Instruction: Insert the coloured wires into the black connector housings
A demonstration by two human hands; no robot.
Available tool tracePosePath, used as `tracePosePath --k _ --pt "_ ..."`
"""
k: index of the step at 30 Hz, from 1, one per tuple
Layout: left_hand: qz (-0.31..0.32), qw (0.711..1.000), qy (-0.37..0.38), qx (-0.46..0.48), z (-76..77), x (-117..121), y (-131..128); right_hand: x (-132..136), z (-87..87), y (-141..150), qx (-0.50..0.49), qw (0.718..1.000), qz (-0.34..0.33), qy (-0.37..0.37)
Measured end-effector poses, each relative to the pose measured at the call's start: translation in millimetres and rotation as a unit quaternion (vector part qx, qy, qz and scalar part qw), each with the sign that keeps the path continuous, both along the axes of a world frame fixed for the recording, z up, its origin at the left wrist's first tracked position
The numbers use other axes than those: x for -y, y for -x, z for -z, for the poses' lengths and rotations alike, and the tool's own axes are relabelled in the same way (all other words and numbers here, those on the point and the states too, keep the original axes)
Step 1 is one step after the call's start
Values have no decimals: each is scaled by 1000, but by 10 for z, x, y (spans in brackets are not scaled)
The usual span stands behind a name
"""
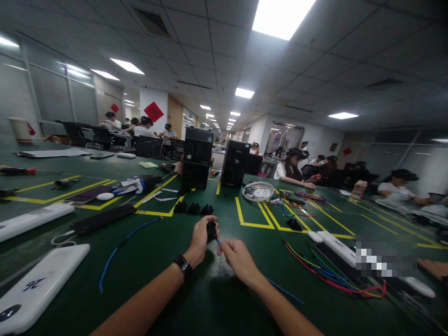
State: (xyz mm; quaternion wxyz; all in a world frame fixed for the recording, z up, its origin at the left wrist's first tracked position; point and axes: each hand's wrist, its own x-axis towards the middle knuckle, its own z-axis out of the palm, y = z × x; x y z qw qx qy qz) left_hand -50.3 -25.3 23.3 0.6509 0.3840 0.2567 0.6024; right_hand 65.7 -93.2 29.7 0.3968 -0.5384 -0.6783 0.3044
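Note:
My left hand (200, 240), with a black watch (182, 266) on its wrist, is closed around a small black block-shaped part (211, 231). Close beside it, my right hand (238, 261) pinches a thin blue wire (219, 241) whose visible end meets the black part. Whether the wire sits inside the part I cannot make out. From under my right forearm another length of blue wire (285, 290) shows on the green table. Several similar black parts (194, 208) stand in a row just beyond my hands. A longer blue wire (117, 249) curves on the left.
Two black computer towers (198, 158) stand ahead. At right lie a white basket (258, 191), coloured wires (332, 275) and a white power bank (338, 248). A white device (45, 284), a black bar (105, 218) and a screwdriver (21, 171) lie left. People sit beyond.

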Motion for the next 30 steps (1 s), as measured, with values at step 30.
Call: tracePosePath --k 30 --pt "24 996 54 66 -22 41 -55 75 -38 58 191 966 70 -161"
